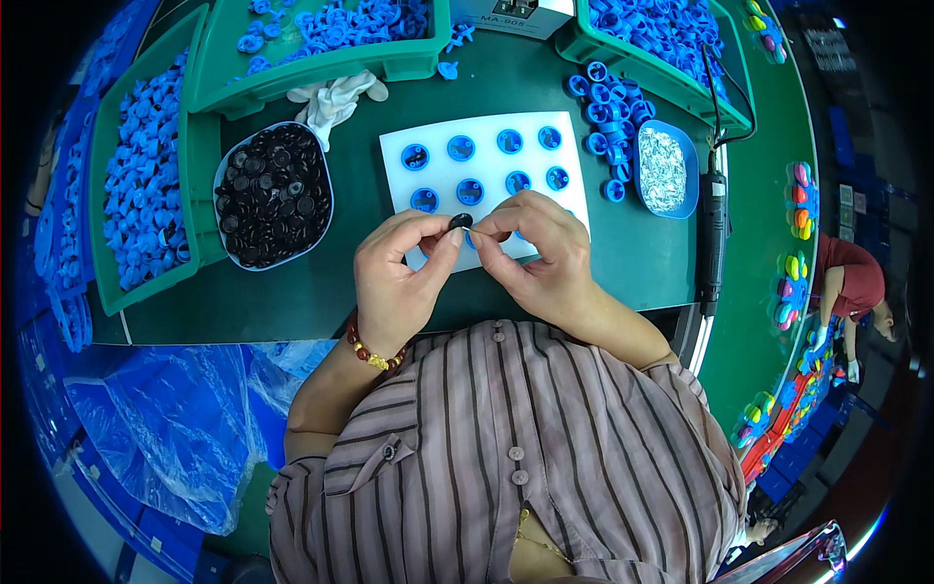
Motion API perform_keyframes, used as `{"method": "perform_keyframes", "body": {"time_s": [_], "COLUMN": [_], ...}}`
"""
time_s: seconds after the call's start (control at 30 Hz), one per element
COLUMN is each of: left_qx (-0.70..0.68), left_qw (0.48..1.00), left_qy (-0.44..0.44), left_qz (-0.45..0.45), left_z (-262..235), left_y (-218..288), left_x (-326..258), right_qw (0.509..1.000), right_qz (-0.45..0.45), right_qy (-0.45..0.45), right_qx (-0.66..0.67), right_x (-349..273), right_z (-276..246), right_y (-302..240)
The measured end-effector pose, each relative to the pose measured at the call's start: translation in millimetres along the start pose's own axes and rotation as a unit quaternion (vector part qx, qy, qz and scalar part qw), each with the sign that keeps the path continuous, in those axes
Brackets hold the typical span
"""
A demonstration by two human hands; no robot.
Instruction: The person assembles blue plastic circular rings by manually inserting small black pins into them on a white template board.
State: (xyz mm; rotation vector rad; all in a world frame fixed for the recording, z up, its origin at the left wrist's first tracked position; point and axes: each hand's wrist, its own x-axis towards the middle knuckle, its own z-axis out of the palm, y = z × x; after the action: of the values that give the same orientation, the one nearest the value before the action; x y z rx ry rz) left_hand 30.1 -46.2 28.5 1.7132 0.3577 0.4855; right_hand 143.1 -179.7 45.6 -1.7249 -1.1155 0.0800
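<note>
My left hand [397, 277] pinches a small round black part [461, 222] between thumb and fingertips, above a white board. Close against that part, my right hand [547, 255] has its thumb and forefinger pressed together; what they grip is too small to make out. The white board [489, 165] lies flat under both hands, with blue round pieces [470, 192] set into it in rows. Dark bits show inside several of them. My hands hide some of the board's near part.
A tray of black round parts [272, 195] stands left, a blue dish of small shiny pieces [664, 167] right. Loose blue rings [613, 117] lie beside the dish. Green crates [193, 209] of blue parts line the back and left. A black corded tool [713, 238] is at right.
</note>
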Motion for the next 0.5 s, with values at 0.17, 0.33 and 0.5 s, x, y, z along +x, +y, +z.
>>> {"method": "perform_keyframes", "body": {"time_s": [0.17, 0.33, 0.5], "left_qx": [-0.005, 0.143, 0.24], "left_qw": [1.0, 0.978, 0.935], "left_qy": [0.015, 0.052, 0.079], "left_qz": [0.006, 0.142, 0.248], "left_z": [3.2, 5.1, 6.5], "left_y": [-0.1, -0.5, -4.9], "left_x": [-1.6, 1.3, 4.5], "right_qw": [1.0, 1.0, 1.0], "right_qz": [0.008, 0.016, 0.013], "right_qy": [-0.005, 0.002, 0.016], "right_qx": [-0.011, -0.003, 0.005], "right_x": [-1.5, -2.8, -3.7], "right_z": [1.6, 4.1, 5.7], "right_y": [0.3, 0.0, 3.2]}}
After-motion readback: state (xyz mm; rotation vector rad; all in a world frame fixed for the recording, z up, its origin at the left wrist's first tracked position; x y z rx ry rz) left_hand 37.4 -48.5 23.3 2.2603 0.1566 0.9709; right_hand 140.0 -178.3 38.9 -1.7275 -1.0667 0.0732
